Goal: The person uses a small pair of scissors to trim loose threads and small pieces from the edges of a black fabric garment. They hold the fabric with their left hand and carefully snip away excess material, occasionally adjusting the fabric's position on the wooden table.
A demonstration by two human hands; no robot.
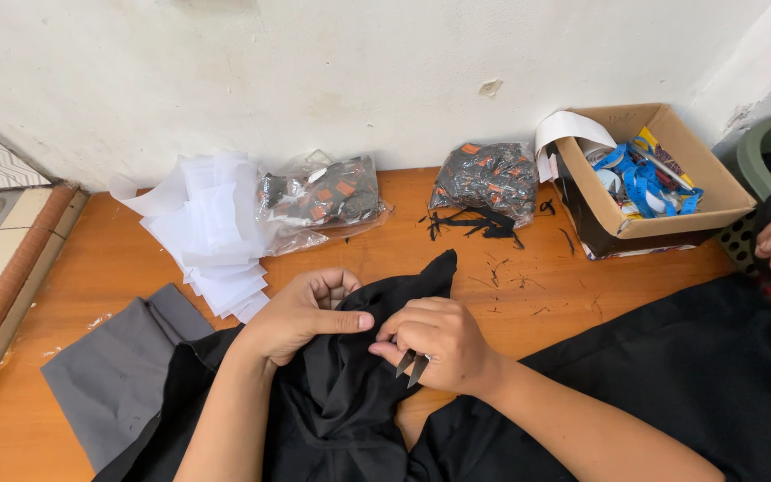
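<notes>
The black garment (350,393) lies bunched on the worktop (528,286) between both hands. The left hand (301,312) pinches a fold; the right hand (439,344) — closed round what look like thread snips (410,366) — also grips the cloth.

Paper stack (211,234) lies left of two bags (323,195); box (662,228) sits right.

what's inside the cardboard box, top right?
The cardboard box shows blue straps or tape, something yellow and white paper over its rim. Anything deeper is covered.
</notes>
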